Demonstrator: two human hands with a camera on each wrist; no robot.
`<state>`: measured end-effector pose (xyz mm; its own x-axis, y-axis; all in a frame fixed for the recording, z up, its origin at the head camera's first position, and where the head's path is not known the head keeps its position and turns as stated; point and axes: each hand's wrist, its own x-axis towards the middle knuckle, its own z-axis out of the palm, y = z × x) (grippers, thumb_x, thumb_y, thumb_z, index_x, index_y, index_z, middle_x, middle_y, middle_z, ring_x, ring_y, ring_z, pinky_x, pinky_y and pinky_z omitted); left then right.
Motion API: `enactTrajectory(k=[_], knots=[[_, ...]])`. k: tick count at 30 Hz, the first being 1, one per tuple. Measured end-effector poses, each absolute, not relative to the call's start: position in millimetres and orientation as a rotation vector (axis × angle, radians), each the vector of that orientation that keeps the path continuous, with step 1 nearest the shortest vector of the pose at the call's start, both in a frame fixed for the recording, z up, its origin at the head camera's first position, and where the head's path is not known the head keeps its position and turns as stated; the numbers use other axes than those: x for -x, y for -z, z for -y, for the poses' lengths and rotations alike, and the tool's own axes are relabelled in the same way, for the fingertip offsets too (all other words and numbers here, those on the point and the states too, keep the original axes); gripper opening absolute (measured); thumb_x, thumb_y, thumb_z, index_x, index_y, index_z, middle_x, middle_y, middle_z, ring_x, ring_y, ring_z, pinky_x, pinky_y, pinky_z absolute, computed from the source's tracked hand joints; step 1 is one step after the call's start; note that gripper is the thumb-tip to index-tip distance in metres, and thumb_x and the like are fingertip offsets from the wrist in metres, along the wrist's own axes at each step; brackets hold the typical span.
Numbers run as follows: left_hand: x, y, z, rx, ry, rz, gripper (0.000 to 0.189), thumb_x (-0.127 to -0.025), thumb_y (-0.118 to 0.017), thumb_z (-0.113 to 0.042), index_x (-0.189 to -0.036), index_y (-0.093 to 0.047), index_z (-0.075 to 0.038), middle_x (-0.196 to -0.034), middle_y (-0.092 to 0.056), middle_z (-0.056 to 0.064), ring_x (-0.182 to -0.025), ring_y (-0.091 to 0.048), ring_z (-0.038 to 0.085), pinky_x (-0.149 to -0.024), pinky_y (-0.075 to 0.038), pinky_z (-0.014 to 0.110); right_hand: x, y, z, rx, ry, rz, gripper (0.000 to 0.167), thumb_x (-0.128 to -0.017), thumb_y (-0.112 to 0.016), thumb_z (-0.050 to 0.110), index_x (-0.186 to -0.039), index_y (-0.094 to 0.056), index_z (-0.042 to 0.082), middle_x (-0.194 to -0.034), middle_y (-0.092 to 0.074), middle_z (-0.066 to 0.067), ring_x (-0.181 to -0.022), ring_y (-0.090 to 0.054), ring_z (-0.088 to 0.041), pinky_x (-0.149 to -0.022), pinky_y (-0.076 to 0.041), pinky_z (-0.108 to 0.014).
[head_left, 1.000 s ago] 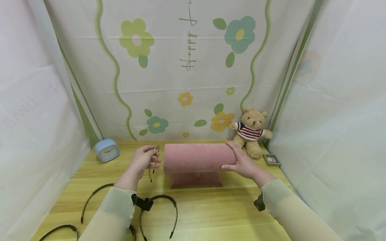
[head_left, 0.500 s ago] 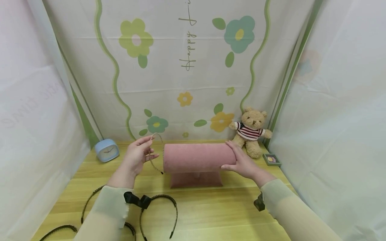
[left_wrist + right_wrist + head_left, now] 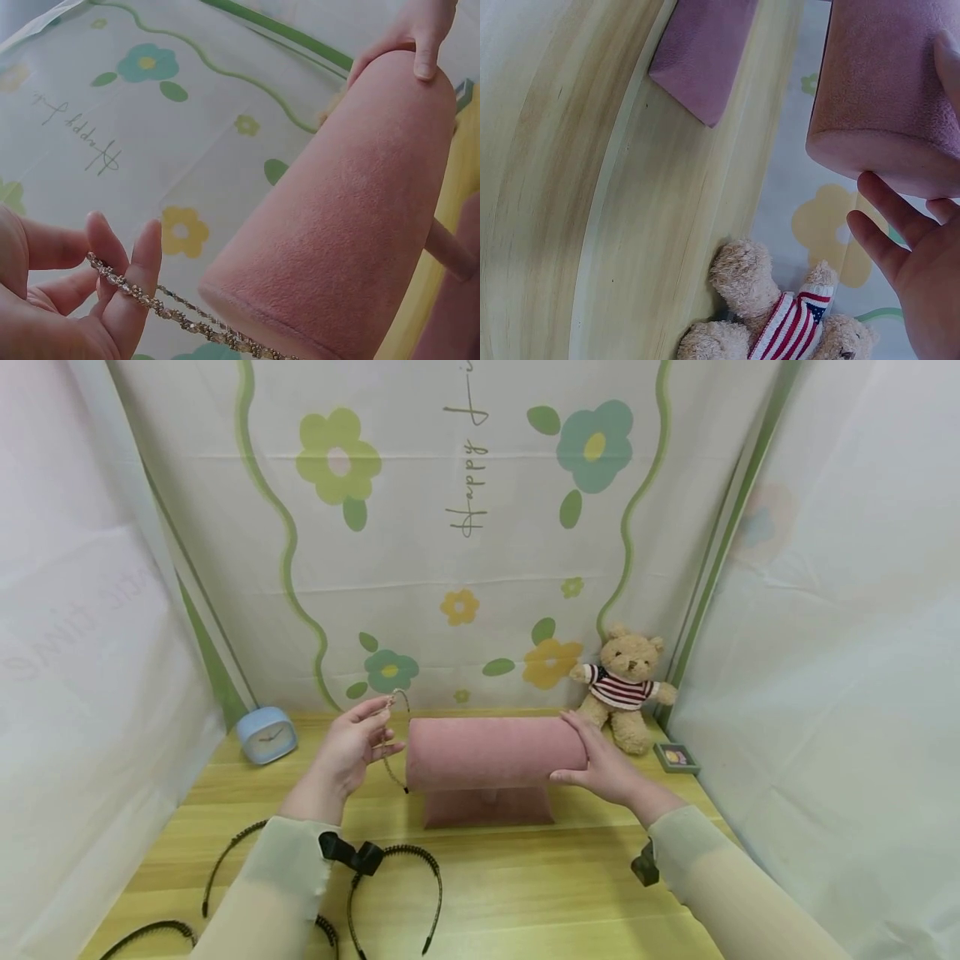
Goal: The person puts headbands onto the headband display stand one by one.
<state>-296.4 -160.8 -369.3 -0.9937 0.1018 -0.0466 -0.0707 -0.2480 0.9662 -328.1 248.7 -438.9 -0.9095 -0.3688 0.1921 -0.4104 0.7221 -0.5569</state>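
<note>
Worktop (image 3: 570, 902) fills the lower frame; pink roll (image 3: 487, 753) mid-frame. Right hand (image 3: 600, 766) has its grip on the roll's right end, thumb in front. I'd use just enough pressure there to stop the roll shifting. Left hand (image 3: 349, 750), left of centre, pinches a beaded band (image 3: 180, 321) beside the roll's left end, its ends toward the roll. Step looks like fitting band over roll: bring it in square, ends straddling evenly, feed both sides together so beads don't drag on the fabric.

Hard to see: left sleeve (image 3: 258, 877) covers parts of the spare bands (image 3: 440, 893), lower left; bottom edge cuts some off. Band's ends are lost in the left wrist view. Can't tell if its tips touch the roll.
</note>
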Motion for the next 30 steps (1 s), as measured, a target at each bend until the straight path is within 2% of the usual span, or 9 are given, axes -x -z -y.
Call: enactTrajectory(k=[7,14,21,30], knots=[[296.8,370.2,153.3,0.009,-2.392,-1.846,0.049,-0.104,-0.045,-0.005,-0.151,-0.033,0.002,-0.134,-0.037,0.011,-0.073,-0.055,0.007,-0.083,-0.057,0.035,329.1,439.6,-250.0,-0.652,-0.95,2.852,0.106,-0.077,-0.075,0.061,-0.158,-0.019,0.022,-0.162,-0.017,-0.012,-0.144,-0.022,-0.036,-0.11,-0.026,-0.061],[302.2,370.3,150.5,-0.02,-2.402,-1.862,0.048,-0.105,-0.044,-0.006,-0.151,-0.035,0.0,-0.121,-0.04,0.008,-0.074,-0.057,0.008,-0.082,-0.057,0.036,329.7,440.1,-250.6,-0.653,-0.944,2.849,0.107,-0.077,-0.075,0.062,-0.158,-0.019,0.021,-0.162,-0.016,-0.012,-0.144,-0.022,-0.036,-0.11,-0.027,-0.06],[309.0,372.6,151.4,-0.041,-2.384,-1.876,0.049,-0.105,-0.043,-0.006,-0.153,-0.033,-0.003,-0.15,-0.032,0.014,-0.076,-0.059,0.008,-0.083,-0.057,0.036,330.3,440.2,-250.3,-0.659,-0.944,2.846,0.106,-0.077,-0.075,0.061,-0.158,-0.019,0.024,-0.162,-0.016,-0.011,-0.144,-0.022,-0.035,-0.11,-0.027,-0.06],[311.6,379.5,150.9,-0.078,-2.347,-1.861,0.048,-0.105,-0.045,-0.006,-0.152,-0.034,-0.002,-0.152,-0.031,0.016,-0.075,-0.058,0.008,-0.083,-0.057,0.036,328.9,438.8,-249.5,-0.66,-0.957,2.849,0.106,-0.077,-0.076,0.059,-0.158,-0.019,0.021,-0.162,-0.015,-0.012,-0.144,-0.022,-0.036,-0.11,-0.027,-0.061]])
